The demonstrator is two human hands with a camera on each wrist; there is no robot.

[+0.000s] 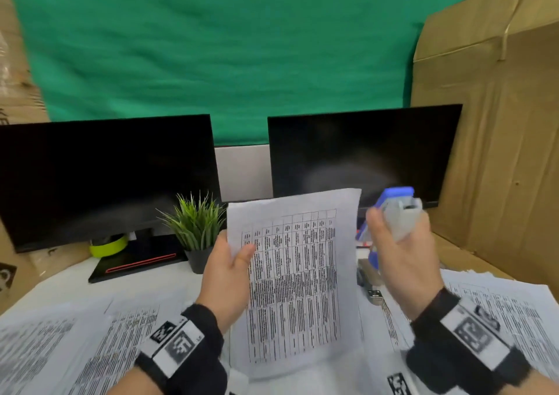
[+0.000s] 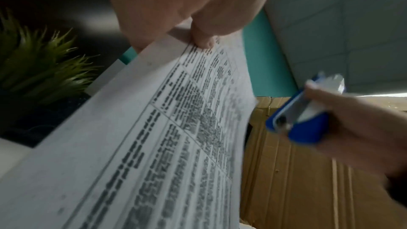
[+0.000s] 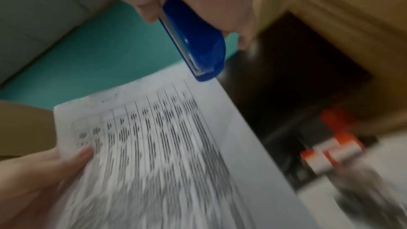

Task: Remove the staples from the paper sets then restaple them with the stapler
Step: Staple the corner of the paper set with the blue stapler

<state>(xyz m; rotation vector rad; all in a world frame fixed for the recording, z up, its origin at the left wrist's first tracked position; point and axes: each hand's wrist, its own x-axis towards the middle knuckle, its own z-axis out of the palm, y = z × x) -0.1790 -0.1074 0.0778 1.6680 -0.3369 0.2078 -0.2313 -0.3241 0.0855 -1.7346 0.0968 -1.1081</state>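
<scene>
My left hand [image 1: 233, 261] pinches the left edge of a paper set [image 1: 296, 276] printed with a table, holding it upright above the desk, thumb on the front. The same paper set [image 2: 154, 137] fills the left wrist view under my thumb [image 2: 203, 40]. My right hand [image 1: 399, 243] grips a blue and grey stapler [image 1: 399, 210] just right of the sheet's top right corner. In the right wrist view the stapler [image 3: 196, 41] has its tip close to the corner of the paper set [image 3: 158, 145]; I cannot tell whether they touch.
Several printed paper sets [image 1: 75, 343] cover the white desk on both sides. Two dark monitors [image 1: 106, 176] stand behind, with a small potted plant [image 1: 196, 228] between. A cardboard wall [image 1: 499, 152] rises on the right. A small metal tool [image 1: 370, 282] lies by the papers.
</scene>
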